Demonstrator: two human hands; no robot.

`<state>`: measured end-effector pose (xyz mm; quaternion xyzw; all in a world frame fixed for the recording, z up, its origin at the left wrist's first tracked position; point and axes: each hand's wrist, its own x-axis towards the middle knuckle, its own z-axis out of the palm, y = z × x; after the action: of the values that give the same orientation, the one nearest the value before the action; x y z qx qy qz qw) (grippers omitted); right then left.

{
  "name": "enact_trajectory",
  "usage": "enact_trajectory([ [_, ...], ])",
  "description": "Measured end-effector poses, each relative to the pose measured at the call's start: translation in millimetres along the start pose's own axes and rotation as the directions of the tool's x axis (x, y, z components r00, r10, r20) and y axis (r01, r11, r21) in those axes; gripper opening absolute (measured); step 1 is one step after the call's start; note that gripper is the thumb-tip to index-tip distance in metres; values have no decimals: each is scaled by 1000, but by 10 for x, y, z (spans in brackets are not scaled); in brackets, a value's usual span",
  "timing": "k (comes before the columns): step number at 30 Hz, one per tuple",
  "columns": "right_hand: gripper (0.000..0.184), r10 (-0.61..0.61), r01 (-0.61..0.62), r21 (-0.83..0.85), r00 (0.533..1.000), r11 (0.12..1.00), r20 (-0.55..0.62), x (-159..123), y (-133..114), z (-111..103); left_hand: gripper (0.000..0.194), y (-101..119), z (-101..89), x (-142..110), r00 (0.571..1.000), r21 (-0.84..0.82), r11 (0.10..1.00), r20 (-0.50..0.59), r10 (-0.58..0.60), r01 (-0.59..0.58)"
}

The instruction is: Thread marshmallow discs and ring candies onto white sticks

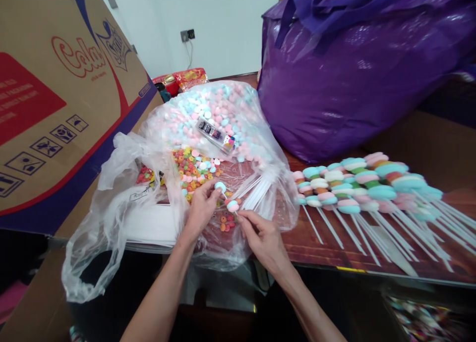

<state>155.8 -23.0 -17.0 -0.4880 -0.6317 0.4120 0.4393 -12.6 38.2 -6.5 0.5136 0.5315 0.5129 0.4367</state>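
Candy skewer (232,206), one, in right hand (262,231), one marshmallow (220,186) in left hand (203,203)

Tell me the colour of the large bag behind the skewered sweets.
The large bag is a glossy purple; the head view shows it best.

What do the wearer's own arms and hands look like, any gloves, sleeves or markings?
Left grip and right grip are ordinary human hands, no gloves. Left forearm and right forearm are slim and bare, no sleeves in view. No watch, bracelet, cables or markings visible. Small rings: can't tell.
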Motion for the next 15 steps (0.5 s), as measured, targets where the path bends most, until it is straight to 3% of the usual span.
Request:
enact_trajectory([
  [4, 31, 18, -19, -42, 1000, 999, -5, -7, -20, -4, 28, 14, 20, -36, 999, -130, 990, 13, -51, 52],
  [7, 32, 18, -17, -84, 1000, 996, 11, -13, -28, -14, 31, 21, 14, -58, 999, -111, 993, 2, -46, 46],
  [10, 31, 14, -12, -119, 1000, 993, 15, -14, -32, -31, 25, 47, 18, -97, 996, 63, 995, -31, 84, -82],
  [13, 30, 10, -9, -137, 1000, 991, 2, -13, -30, -44, 24, 90, 59, -161, 974, 279, 937, -20, 225, -211],
  [15, 30, -2, 0, -145, 1000, 989, -8, -15, -29, -48, 25, 98, 105, -205, 967, 358, 902, 9, 255, -241],
])
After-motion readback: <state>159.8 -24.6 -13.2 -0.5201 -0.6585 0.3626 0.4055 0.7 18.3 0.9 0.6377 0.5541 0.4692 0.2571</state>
